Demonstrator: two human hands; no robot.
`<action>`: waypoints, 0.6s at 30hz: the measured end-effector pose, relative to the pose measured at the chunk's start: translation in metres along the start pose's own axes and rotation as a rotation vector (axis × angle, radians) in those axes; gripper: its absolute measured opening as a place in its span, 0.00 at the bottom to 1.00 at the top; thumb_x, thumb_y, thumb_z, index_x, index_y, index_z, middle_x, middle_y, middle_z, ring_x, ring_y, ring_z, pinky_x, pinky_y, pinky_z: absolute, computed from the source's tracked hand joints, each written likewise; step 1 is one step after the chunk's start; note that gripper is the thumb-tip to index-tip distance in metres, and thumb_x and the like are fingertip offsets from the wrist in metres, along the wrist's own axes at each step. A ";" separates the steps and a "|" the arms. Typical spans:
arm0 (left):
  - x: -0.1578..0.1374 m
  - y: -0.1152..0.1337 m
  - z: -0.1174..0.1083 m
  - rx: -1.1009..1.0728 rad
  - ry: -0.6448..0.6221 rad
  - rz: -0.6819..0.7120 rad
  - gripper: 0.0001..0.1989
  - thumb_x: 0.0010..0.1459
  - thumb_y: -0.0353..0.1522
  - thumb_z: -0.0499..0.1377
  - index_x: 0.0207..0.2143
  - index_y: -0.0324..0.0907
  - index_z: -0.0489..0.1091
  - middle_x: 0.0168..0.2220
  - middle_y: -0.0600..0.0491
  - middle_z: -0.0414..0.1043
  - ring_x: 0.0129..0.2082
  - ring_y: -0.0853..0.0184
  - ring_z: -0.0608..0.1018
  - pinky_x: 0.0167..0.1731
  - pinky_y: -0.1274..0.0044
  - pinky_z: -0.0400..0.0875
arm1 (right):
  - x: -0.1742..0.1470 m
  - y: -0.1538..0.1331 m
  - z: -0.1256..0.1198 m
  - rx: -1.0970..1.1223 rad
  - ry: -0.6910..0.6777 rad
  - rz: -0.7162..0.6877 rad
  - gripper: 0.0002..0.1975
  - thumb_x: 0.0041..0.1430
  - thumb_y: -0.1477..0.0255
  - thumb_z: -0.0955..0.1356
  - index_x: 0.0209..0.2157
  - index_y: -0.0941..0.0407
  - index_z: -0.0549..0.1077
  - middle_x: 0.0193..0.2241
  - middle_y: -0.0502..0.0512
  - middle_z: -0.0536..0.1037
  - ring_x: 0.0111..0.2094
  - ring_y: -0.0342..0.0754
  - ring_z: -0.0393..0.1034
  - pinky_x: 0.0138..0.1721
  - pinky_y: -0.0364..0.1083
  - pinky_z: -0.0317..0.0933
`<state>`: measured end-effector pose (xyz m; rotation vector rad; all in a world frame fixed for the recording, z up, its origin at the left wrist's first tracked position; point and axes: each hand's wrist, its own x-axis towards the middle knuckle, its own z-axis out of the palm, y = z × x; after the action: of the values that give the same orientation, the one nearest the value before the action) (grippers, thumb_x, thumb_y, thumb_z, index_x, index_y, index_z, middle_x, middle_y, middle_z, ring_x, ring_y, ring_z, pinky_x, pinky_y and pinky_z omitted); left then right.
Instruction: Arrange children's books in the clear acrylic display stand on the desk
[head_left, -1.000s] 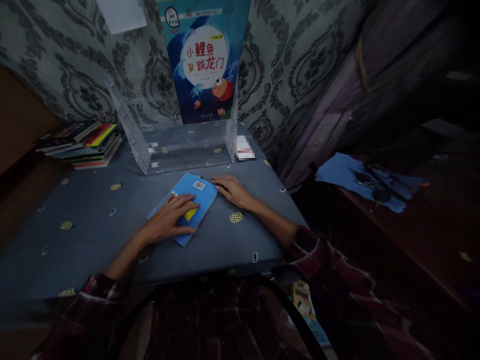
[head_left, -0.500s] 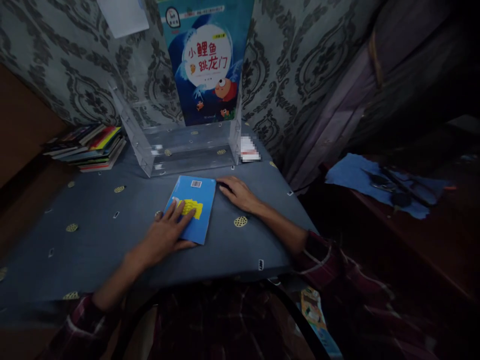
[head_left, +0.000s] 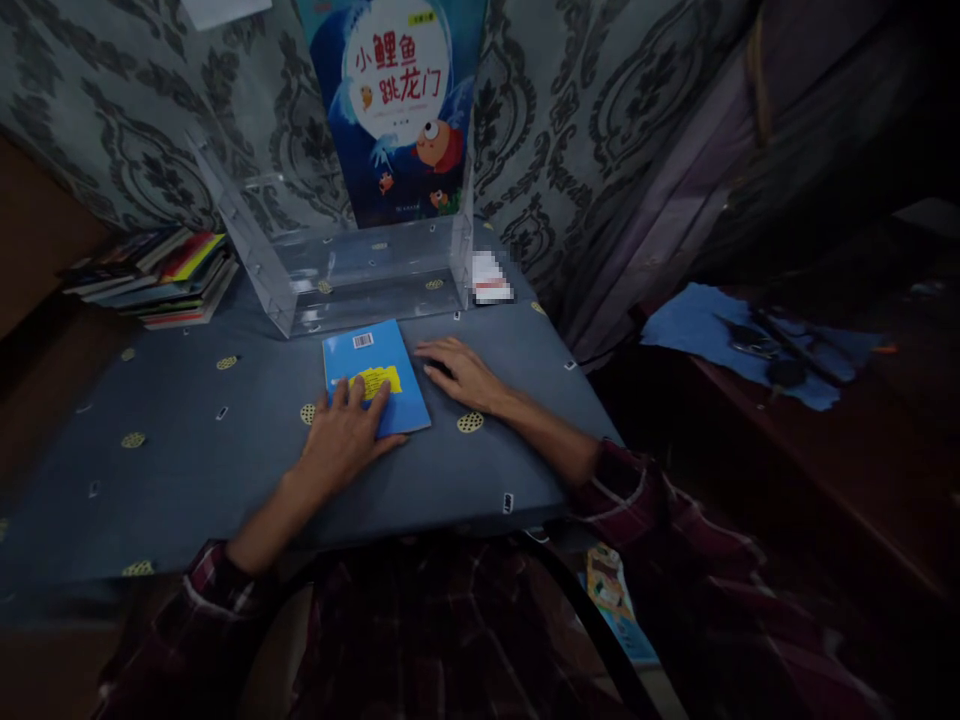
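A thin blue book (head_left: 352,358) lies flat on the table in front of me, its barcode at the far edge and a yellow patch in the middle. My left hand (head_left: 341,430) rests on its near part with fingers spread, covering some of the yellow patch. My right hand (head_left: 466,376) lies on the cloth just right of the book, apart from it, fingers stretched out and holding nothing. Beyond the book stands a clear plastic rack (head_left: 375,305), with a picture book (head_left: 405,120) upright at its back, showing a red fish on a blue cover.
Several books are piled (head_left: 165,275) at the back left. A small white item (head_left: 491,277), partly blurred, sits right of the rack. The patterned tablecloth (head_left: 225,440) covers the table. On a dark surface at right is a blue cloth (head_left: 694,330) with dark tools on it.
The blue book has turned anticlockwise under my left hand, its far end swinging left. My right hand has come away from the book's far right corner. The whole view has shifted slightly.
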<state>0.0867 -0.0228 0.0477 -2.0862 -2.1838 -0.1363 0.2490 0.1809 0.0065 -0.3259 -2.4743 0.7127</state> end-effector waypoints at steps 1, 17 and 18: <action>-0.001 0.000 -0.002 0.000 -0.017 -0.003 0.36 0.63 0.54 0.57 0.66 0.44 0.60 0.62 0.32 0.64 0.63 0.34 0.65 0.58 0.44 0.63 | 0.000 -0.003 0.001 0.017 -0.006 -0.024 0.18 0.70 0.70 0.63 0.57 0.56 0.74 0.58 0.62 0.77 0.60 0.56 0.69 0.64 0.62 0.60; -0.017 -0.016 0.015 -0.114 0.044 0.004 0.38 0.63 0.56 0.55 0.69 0.47 0.58 0.71 0.38 0.55 0.71 0.41 0.56 0.65 0.48 0.56 | -0.068 -0.056 -0.004 -0.075 -0.051 -0.140 0.18 0.71 0.73 0.62 0.56 0.55 0.76 0.58 0.63 0.76 0.63 0.59 0.66 0.60 0.65 0.67; -0.018 -0.019 0.016 -0.132 0.040 0.015 0.38 0.64 0.56 0.55 0.69 0.46 0.58 0.71 0.38 0.54 0.72 0.41 0.55 0.66 0.48 0.55 | -0.070 -0.058 -0.005 -0.094 -0.060 -0.138 0.18 0.71 0.73 0.63 0.57 0.55 0.76 0.58 0.63 0.76 0.63 0.59 0.66 0.60 0.65 0.67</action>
<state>0.0679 -0.0392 0.0291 -2.1464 -2.1906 -0.3263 0.3050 0.1087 0.0118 -0.1685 -2.5631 0.5587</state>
